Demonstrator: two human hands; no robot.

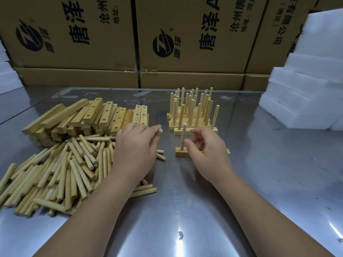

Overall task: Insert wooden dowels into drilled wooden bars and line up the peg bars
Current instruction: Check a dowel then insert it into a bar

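Note:
A drilled wooden bar (181, 154) lies on the metal table in front of me, with one dowel (183, 136) standing upright in its left hole. My right hand (207, 154) hovers over the middle of this bar with loosely curled fingers, its thumb tip right beside the upright dowel; it holds nothing. My left hand (135, 151) is above the edge of the loose dowel pile (65, 164) and pinches a dowel (160, 130) whose pale tip shows past the fingertips. Finished peg bars (193, 115) stand lined up behind.
A stack of unfilled drilled bars (92, 115) lies at the left behind the dowel pile. Cardboard boxes (185, 43) wall off the back. White foam blocks (306, 86) rise at the right, and more foam (7, 76) at the far left edge.

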